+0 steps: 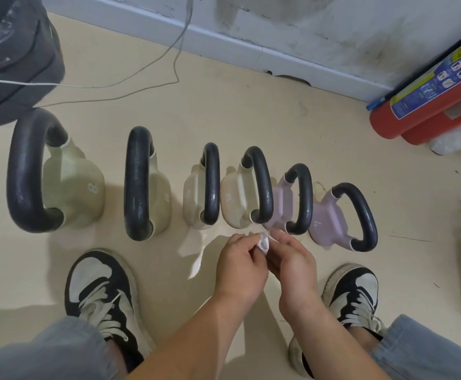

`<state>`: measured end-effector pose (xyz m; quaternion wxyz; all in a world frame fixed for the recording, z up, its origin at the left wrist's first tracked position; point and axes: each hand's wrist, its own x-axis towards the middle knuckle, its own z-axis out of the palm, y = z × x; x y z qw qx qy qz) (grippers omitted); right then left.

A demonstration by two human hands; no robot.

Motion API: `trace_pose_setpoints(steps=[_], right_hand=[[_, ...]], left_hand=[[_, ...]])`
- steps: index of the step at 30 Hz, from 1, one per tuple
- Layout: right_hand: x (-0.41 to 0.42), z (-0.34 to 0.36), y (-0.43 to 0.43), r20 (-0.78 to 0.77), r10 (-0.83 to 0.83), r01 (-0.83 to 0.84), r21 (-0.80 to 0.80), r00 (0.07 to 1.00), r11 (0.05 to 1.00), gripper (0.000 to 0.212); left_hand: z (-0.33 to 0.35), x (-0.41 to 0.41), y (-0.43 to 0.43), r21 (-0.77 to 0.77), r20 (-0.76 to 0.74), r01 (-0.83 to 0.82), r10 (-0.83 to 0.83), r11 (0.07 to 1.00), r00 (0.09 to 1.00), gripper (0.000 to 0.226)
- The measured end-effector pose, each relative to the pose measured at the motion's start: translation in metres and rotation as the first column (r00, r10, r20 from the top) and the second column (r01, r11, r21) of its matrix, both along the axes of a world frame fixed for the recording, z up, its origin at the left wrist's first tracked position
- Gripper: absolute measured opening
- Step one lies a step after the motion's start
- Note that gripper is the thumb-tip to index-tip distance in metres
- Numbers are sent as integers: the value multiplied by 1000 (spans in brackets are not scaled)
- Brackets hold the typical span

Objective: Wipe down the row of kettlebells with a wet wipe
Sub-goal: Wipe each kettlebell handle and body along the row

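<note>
Several kettlebells with black handles stand in a row on the beige floor: two olive ones [73, 187] at the left, two cream ones [235, 198] in the middle, two lilac ones [331, 218] at the right. Just in front of the cream and lilac ones, my left hand [239, 266] and my right hand [292, 266] meet and both pinch a small crumpled white wet wipe [263, 244] between their fingertips. The wipe is held above the floor, touching no kettlebell.
My two black-and-white sneakers [100, 292] stand on either side of my arms. A dark bag [12, 56] with cables lies at the back left. A red fire extinguisher [427, 91] leans at the back right by the white wall base [251, 37].
</note>
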<state>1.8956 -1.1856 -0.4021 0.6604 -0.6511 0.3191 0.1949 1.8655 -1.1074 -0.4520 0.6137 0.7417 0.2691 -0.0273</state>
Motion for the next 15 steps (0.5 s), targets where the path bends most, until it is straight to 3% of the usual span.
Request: trace_pose_setpoints(steps=[3,11,15], right_hand=[[0,4,2,40,-25,29,-103,999,994,24],[14,3,7,133,9,8,-127,991,992,12],[17,-3,-1,116,-108,118,-79,987,990,8]], left_hand=[[3,1,3,-65,-42,-122,120,990,992,10],[31,25,5,-258,37,-286,305,923,952,9],[20,32,-4,-167,62,-272,285,948,956,9]])
